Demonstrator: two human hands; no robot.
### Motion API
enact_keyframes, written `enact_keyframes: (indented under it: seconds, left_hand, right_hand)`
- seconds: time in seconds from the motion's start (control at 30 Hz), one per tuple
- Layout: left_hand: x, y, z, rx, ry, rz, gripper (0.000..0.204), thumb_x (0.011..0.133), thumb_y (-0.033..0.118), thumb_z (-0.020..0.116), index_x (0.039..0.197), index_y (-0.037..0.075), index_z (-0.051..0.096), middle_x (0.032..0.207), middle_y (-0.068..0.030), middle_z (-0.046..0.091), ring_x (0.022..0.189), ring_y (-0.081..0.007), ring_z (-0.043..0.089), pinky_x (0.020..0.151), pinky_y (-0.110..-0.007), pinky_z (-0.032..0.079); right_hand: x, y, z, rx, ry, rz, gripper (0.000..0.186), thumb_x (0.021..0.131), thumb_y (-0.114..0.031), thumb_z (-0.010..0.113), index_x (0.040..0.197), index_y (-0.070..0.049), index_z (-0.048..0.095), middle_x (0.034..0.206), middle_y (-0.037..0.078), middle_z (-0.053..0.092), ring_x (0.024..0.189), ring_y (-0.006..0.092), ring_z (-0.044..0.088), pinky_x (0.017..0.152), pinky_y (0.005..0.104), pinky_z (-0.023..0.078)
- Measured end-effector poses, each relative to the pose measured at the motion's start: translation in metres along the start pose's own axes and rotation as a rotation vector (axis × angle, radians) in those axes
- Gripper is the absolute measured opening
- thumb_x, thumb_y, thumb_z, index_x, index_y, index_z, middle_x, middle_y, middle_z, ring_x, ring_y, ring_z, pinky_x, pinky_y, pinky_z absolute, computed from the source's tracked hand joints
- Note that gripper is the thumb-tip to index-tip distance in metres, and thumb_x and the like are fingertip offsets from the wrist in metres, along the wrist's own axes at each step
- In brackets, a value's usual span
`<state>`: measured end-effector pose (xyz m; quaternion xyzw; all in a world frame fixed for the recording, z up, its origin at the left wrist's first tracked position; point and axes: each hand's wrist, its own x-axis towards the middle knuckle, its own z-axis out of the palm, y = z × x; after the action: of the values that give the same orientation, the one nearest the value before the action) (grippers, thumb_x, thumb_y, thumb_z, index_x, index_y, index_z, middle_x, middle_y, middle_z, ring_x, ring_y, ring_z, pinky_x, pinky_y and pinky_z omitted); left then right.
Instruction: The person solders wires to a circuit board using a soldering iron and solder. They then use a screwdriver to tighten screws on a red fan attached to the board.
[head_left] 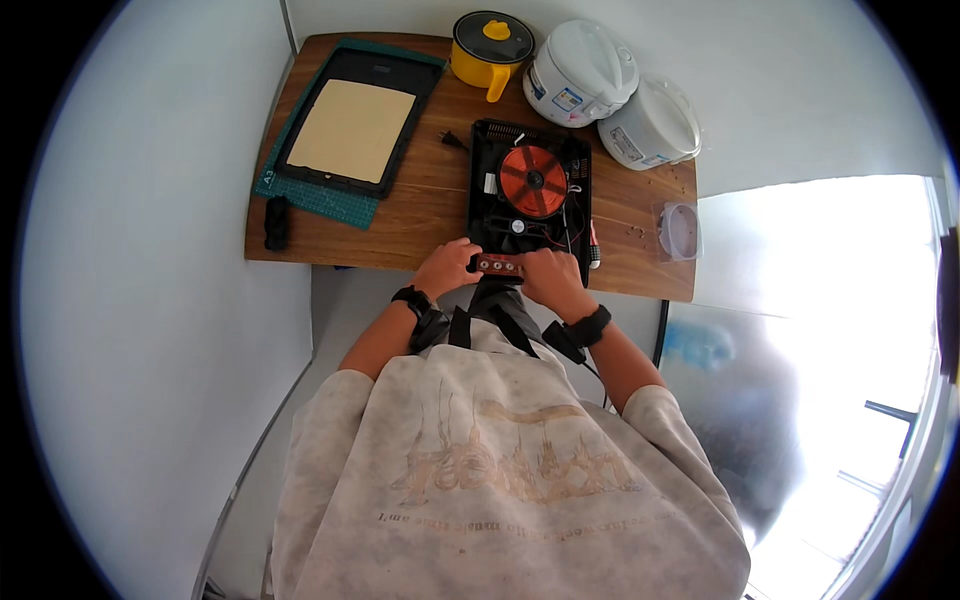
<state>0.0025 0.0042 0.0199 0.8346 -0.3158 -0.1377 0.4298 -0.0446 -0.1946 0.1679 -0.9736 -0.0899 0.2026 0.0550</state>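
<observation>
Head view, looking straight down: both hands sit at the near edge of the wooden table point(420, 215), gripping a small reddish control board point(499, 264) between them. Left hand point(445, 268) has fingers curled onto the board's left end, right hand point(550, 277) curled onto its right end (both closed on it, black watch-type bands on each wrist). Board sits at the front edge of an opened induction cooker point(530, 190), black housing, orange copper coil point(533, 181) exposed in the middle, thin wires to the right of the coil. A red-handled tool point(595, 246) lies just beside the housing's right side; clear round container point(681, 230) further right. Left: black tray with tan sheet point(352, 129) on a green cutting mat point(318, 192). Far edge: yellow pot point(490, 45), two white rice cookers point(582, 72) point(651, 125).
</observation>
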Motion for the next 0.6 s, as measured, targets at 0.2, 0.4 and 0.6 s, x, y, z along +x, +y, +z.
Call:
enact_keyframes:
  seconds: [0.2,0.4,0.6]
  left_hand:
    - [0.003,0.005,-0.005,0.006,-0.097,-0.083,0.041,0.076,0.025,0.076,0.109,0.004,0.067,0.098,-0.0153,0.060,0.092,-0.0352,0.062,0.081,-0.044,0.050]
    - [-0.001,0.003,-0.002,0.009,-0.013,-0.030,0.041,0.074,0.022,0.078,0.109,0.003,0.068,0.091,-0.0157,0.060,0.084,-0.0335,0.063,0.075,-0.043,0.052]
    - [0.001,0.008,-0.005,-0.024,-0.079,-0.089,0.040,0.076,0.025,0.075,0.109,0.003,0.066,0.100,-0.0154,0.060,0.095,-0.0363,0.061,0.082,-0.045,0.050]
  right_hand:
    - [0.016,-0.002,0.005,-0.397,0.232,-0.200,0.008,0.078,-0.019,0.067,0.080,-0.015,0.074,0.088,0.009,0.068,0.086,0.0254,0.068,0.072,0.0391,0.050]
    - [0.015,-0.008,0.000,-0.515,0.271,-0.293,0.008,0.079,-0.019,0.066,0.080,-0.014,0.073,0.090,0.007,0.068,0.089,0.0242,0.066,0.075,0.0374,0.047]
    - [0.012,0.014,0.010,-0.025,-0.048,-0.066,0.030,0.082,-0.016,0.061,0.108,-0.018,0.075,0.085,0.017,0.070,0.080,0.0360,0.069,0.077,0.0466,0.055]
